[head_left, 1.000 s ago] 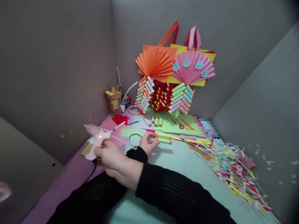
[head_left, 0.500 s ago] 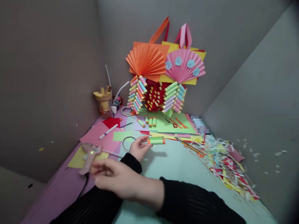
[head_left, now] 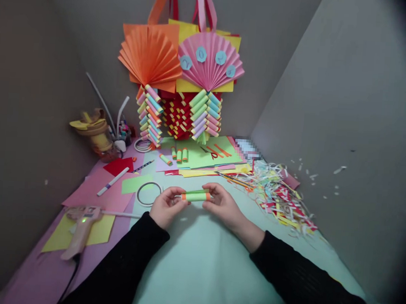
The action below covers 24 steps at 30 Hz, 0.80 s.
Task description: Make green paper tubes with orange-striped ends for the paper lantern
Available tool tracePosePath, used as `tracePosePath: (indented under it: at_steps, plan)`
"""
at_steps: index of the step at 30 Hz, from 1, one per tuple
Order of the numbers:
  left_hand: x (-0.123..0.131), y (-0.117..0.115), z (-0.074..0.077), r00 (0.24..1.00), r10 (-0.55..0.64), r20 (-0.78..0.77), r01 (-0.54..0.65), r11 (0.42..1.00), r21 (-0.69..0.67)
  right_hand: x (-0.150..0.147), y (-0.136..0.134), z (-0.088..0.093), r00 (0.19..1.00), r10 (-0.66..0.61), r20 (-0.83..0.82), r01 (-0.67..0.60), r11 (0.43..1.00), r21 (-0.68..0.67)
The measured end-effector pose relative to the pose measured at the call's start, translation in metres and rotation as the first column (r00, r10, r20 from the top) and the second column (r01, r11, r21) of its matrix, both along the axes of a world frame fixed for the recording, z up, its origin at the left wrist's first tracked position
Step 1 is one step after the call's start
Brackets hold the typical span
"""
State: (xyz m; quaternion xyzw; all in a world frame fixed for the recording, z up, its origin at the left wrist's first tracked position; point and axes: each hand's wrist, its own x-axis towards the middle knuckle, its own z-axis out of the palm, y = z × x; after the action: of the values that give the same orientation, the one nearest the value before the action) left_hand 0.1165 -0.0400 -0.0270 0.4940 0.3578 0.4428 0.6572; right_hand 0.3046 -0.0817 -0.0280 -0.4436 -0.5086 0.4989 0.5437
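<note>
A green paper roll [head_left: 196,196] with orange bands at its ends is held level above the pale green table. My left hand [head_left: 167,207] pinches its left end, and my right hand [head_left: 222,206] grips the right end between thumb and fingers. A flap of green paper stands along the roll's upper side. Just left of my left hand lies a ring of thin tape [head_left: 148,194]. Beyond the hands, several finished green rolls [head_left: 182,156] sit near a stack of green paper [head_left: 219,157] with small scissors [head_left: 214,155] on it.
A pink glue gun [head_left: 83,229], its light green, lies on yellow paper [head_left: 100,230] at left. Paper scraps [head_left: 283,193] are heaped at right. Orange [head_left: 150,57] and pink paper fans [head_left: 211,61] with hanging rolls are at the back wall. A pot [head_left: 100,139] stands far left.
My right hand has moved from beside the glue gun to the right end of the roll and now holds it. The view has shifted right and downward.
</note>
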Motion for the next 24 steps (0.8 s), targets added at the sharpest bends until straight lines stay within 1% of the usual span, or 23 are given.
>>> tracePosePath:
  at_steps: [2,5,9,13,16,19,24]
  plan:
    - [0.001,-0.001,-0.003,1.0,-0.026,-0.015,0.026,1.0,0.005,0.0,-0.003,0.001,0.998,0.009,-0.059,-0.009,1.0,0.0]
    - [0.002,-0.002,-0.006,0.999,-0.038,-0.035,0.038,0.999,0.013,0.001,-0.008,0.0,0.996,0.001,-0.089,-0.003,1.0,-0.022]
    - [0.003,-0.003,-0.008,0.995,-0.078,-0.062,0.08,0.996,0.034,0.003,-0.013,-0.002,0.996,0.005,-0.086,-0.008,0.999,-0.034]
    - [0.003,-0.004,-0.007,0.992,-0.108,-0.063,0.109,0.994,0.022,0.003,-0.015,-0.001,0.998,-0.005,-0.062,0.004,1.0,-0.015]
    - [0.003,-0.007,-0.003,0.992,-0.095,-0.082,0.097,0.995,0.023,0.002,-0.015,0.0,0.999,-0.021,-0.049,0.021,1.0,0.019]
    - [0.003,-0.009,0.0,0.992,-0.07,-0.107,0.075,0.996,0.047,0.001,-0.015,-0.001,0.999,-0.043,-0.032,0.046,0.996,0.082]
    - [0.004,-0.009,0.002,0.993,-0.074,-0.095,0.081,0.994,0.069,0.0,-0.017,-0.001,0.998,-0.07,0.004,0.068,0.987,0.147]
